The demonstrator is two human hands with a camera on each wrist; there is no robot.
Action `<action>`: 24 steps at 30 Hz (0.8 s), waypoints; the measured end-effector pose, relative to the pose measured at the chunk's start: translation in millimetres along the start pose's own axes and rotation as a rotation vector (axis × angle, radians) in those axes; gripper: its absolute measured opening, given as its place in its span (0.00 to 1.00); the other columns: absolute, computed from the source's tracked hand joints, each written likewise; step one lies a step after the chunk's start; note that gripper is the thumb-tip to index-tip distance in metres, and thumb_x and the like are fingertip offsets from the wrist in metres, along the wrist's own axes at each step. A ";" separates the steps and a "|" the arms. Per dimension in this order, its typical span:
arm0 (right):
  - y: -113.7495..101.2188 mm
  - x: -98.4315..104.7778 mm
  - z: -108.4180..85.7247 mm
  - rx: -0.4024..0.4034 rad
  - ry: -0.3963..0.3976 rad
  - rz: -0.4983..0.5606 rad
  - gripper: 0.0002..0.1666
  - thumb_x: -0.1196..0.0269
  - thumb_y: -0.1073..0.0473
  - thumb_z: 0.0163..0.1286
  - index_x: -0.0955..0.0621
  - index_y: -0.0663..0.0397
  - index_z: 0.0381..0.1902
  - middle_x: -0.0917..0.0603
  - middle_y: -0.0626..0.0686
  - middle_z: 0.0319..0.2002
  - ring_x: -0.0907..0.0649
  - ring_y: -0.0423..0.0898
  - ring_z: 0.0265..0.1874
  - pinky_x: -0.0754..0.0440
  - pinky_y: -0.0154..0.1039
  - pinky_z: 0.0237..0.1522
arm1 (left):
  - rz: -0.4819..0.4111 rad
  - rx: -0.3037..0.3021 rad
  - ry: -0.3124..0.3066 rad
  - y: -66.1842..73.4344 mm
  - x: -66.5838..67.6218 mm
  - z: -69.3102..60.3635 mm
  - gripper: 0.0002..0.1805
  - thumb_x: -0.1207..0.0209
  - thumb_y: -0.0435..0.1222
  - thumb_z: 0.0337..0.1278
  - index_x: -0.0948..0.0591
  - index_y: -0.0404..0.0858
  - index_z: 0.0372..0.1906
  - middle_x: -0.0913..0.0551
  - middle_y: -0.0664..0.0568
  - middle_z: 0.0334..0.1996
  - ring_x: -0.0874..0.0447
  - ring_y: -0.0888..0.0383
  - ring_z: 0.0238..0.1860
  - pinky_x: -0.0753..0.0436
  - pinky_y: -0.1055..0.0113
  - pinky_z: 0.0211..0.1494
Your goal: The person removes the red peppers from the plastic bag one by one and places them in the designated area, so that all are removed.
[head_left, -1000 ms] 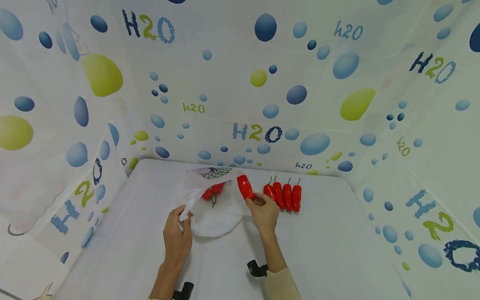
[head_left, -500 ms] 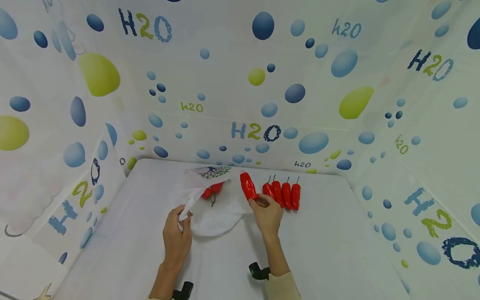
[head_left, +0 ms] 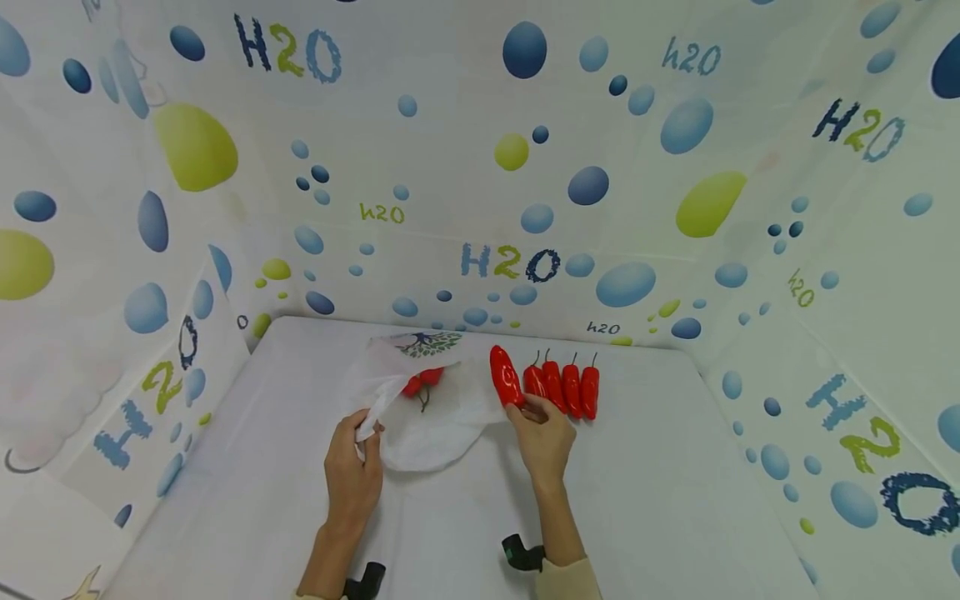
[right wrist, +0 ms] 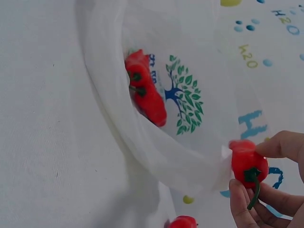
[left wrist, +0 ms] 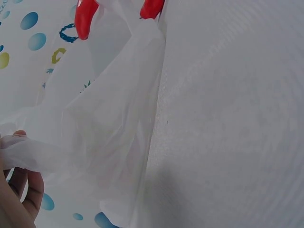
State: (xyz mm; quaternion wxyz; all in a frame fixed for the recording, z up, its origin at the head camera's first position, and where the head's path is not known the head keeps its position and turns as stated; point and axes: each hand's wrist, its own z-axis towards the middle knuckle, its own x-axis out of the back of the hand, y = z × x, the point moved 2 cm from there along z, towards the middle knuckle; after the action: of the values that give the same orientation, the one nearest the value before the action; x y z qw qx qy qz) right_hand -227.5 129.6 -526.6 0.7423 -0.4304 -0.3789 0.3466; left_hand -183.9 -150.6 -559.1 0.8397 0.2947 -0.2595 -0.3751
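Observation:
My left hand pinches the left edge of a thin white plastic bag, whose mouth gapes toward me. A tree with green leaves is printed on it. Inside the bag lie red peppers with green stems, partly hidden by the film. My right hand pinches a glossy red pepper near its stem end, at the bag's right edge. The right wrist view shows the bag's rim meeting this pepper; whether the fingers also hold the rim I cannot tell.
Several red peppers lie side by side on the white tabletop, just right of the held one, stems pointing away. Behind the table hangs a white cloth printed with blue and green bubbles and H2O lettering.
My right hand has shifted a little to the right with the pepper, which now stands more upright and closer to the row. The left hand keeps its hold on the bag's edge.

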 end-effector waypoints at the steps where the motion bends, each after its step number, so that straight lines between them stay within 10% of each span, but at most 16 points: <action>1: 0.9 0.4 -0.5 -0.001 0.002 -0.007 0.16 0.23 0.58 0.63 0.10 0.57 0.48 0.09 0.52 0.38 0.10 0.49 0.37 0.12 0.36 0.37 | 0.000 0.000 0.001 0.0 0.0 0.1 0.15 0.43 0.20 0.67 0.21 0.27 0.56 0.16 0.46 0.40 0.19 0.51 0.42 0.29 0.81 0.55; 24: 10.7 31.3 -2.5 -0.052 0.083 -0.057 0.15 0.24 0.59 0.63 0.09 0.56 0.47 0.09 0.52 0.36 0.10 0.49 0.35 0.15 0.31 0.34 | 0.009 0.029 -0.026 -5.1 -0.6 -1.1 0.14 0.44 0.22 0.68 0.22 0.27 0.56 0.17 0.43 0.41 0.19 0.52 0.44 0.30 0.81 0.56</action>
State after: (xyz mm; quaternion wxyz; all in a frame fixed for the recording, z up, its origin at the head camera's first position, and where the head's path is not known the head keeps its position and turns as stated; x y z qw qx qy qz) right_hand -212.6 159.2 -528.8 0.7556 -0.4526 -0.3687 0.2972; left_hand -185.9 -152.6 -563.5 0.8335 0.3011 -0.2769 -0.3713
